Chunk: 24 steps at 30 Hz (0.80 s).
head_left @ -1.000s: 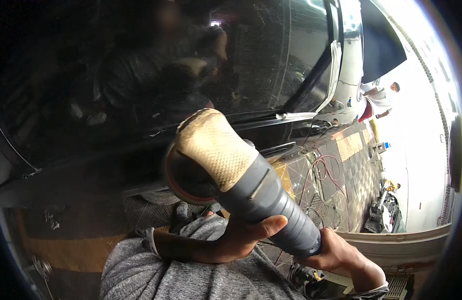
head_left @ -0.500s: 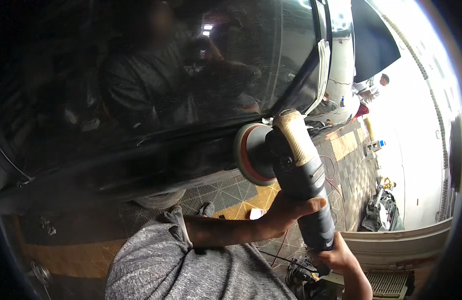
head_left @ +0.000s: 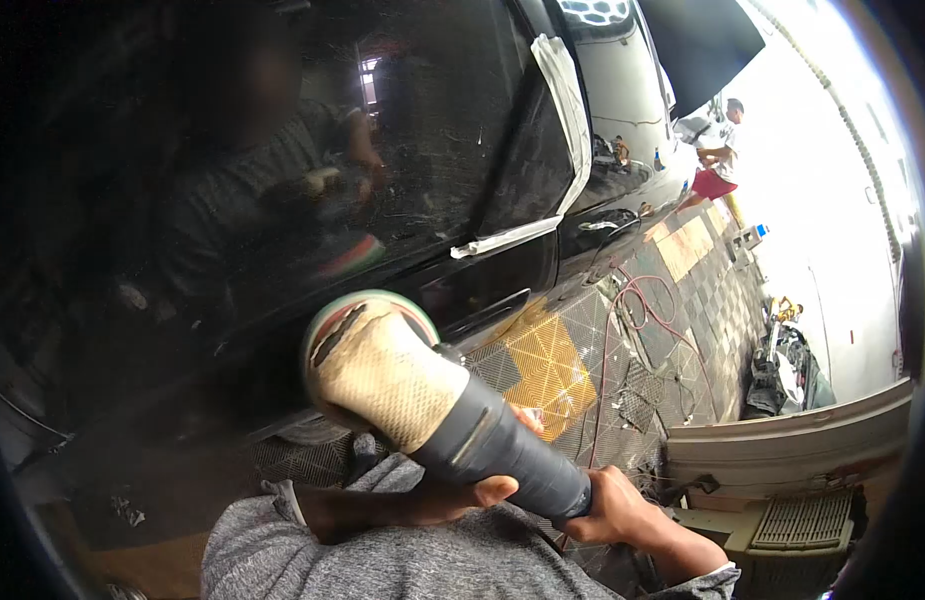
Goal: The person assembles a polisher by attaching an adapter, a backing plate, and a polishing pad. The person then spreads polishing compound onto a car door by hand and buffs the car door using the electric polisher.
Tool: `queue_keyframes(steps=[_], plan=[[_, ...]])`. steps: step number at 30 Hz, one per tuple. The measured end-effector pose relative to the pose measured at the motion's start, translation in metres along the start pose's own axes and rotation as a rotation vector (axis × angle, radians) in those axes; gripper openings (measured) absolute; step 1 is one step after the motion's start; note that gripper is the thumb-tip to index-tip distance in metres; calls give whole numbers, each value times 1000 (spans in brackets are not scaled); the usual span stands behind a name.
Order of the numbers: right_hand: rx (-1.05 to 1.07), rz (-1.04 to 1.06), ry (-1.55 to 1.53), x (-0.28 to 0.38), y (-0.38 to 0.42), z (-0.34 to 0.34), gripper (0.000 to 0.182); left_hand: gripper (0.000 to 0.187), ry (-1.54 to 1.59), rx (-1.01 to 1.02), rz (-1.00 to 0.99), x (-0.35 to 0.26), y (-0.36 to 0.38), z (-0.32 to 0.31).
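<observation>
A polisher (head_left: 492, 440) with a dark body, a tan cover (head_left: 382, 370) on its head and a round pad (head_left: 419, 310) lies across both my hands. Wrapped around its body, my left hand (head_left: 472, 495) shows its thumb on the near side and fingertips on the far side. My right hand (head_left: 617, 508) grips the rear end. The pad is at the lower side of a glossy black car (head_left: 382, 180), below the window; the tool's head hides whether it touches. White masking tape (head_left: 572, 120) borders a window edge to the right.
Red hose (head_left: 604, 370) lies looped over the tiled floor (head_left: 547, 370). Farther off, another person (head_left: 720, 155) is beside the vehicle. A beige slatted unit (head_left: 802, 525) stands at lower right, with a cluttered heap (head_left: 782, 375) beyond it.
Both hands have carried the polisher leftward across the view, and its head now angles toward the left. The camera view has shifted, showing more tape and the other person more fully.
</observation>
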State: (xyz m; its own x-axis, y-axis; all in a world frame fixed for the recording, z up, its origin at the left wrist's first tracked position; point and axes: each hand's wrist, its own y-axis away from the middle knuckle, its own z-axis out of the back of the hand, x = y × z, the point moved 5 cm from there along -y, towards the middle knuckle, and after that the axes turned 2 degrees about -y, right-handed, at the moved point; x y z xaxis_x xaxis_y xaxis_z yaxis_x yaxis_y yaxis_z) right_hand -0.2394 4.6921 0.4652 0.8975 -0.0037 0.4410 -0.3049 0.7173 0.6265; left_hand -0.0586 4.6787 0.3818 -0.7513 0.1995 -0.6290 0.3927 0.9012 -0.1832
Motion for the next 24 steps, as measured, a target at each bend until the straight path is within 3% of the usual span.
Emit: queue_keyframes(steps=[6, 11, 15, 17, 23, 24], plan=[[-58, -191, -70, -27, 16, 22, 40, 63, -17, -83, 42, 20, -39, -19], [-209, -326, -201, -50, 31, 34, 36, 56, 200, -73, 50, 29, -72, -36], [-120, -283, -201, -48, 26, 26, 37, 60, 152, -39, 145, 27, -57, -29], [-73, -248, -108, -38, 17, 18, 38, 63, -18, -85, 49, 34, -37, -15], [-122, 45, -37, -53, -30, -29, 43, 78, -222, 134, -31, 44, -6, 23], [-122, 45, -39, -57, -33, -35, 43, 77, -220, 90, -39, 42, -7, 22]])
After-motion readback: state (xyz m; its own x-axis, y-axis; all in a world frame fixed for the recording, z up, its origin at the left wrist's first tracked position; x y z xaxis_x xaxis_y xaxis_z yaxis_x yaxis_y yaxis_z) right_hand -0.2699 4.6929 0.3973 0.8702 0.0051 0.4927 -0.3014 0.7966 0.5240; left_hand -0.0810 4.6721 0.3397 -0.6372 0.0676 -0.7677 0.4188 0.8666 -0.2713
